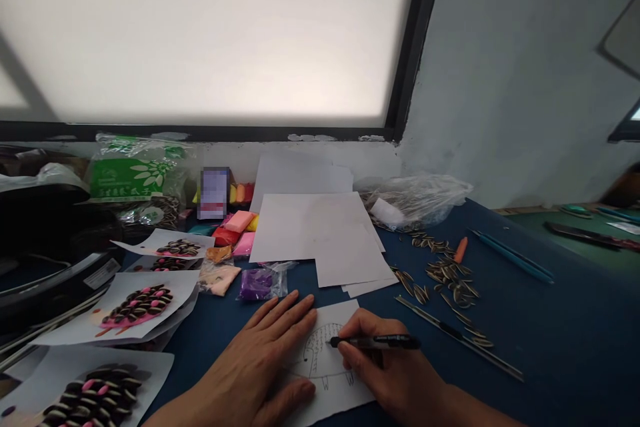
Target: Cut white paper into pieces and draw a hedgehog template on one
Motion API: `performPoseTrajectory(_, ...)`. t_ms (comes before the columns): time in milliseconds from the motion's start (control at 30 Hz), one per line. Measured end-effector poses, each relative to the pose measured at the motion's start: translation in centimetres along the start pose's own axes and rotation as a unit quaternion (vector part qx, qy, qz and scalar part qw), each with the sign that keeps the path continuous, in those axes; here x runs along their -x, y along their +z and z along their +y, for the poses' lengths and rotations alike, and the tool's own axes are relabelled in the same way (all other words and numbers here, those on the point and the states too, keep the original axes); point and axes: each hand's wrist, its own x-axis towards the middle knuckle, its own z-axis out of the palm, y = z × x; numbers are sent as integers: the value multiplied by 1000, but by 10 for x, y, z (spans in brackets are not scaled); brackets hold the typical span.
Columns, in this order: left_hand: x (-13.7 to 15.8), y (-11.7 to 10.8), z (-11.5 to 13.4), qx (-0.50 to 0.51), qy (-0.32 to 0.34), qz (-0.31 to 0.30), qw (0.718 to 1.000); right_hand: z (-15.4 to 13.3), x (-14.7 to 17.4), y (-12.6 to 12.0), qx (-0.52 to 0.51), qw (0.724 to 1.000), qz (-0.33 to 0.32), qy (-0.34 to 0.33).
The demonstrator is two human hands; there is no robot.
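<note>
A small sheet of white paper lies in front of me, bearing a line drawing of a hedgehog with rows of small marks on its back. My left hand rests flat over the left part of the sheet, fingers stretched out. In my right hand is a black pen, pinched between thumb and fingers, its tip at the hedgehog's back. The heel of that hand sits at the sheet's right side.
Finished hedgehog pictures covered with sunflower seeds lie at left. Behind are blank sheets, clay packets, a seed bag and a phone. Loose seeds, a metal rod and a blue tool lie at right.
</note>
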Motion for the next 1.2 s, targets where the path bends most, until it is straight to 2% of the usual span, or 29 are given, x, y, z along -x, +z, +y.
performPoseTrajectory(267, 2, 1, -1, 11, 5, 7, 1000, 2, 2, 0, 62, 998, 14, -24)
performPoseTrajectory(500, -2, -2, 0, -13, -5, -26, 1000, -1, 2, -1, 51, 999, -8, -16)
performPoseTrajectory(767, 0, -2, 1, -5, -4, -21, 1000, 1, 2, -1, 61, 997, 10, -37)
performPoseTrajectory(933, -2, -2, 2, -10, -4, -30, 1000, -2, 1, -1, 46, 998, -9, -33)
performPoseTrajectory(1100, -1, -2, 2, -16, -5, -21, 1000, -4, 1, -2, 55, 997, 48, -18)
performPoseTrajectory(1200, 0, -2, 3, -19, -2, -7, 1000, -2, 1, -2, 64, 997, 50, -16)
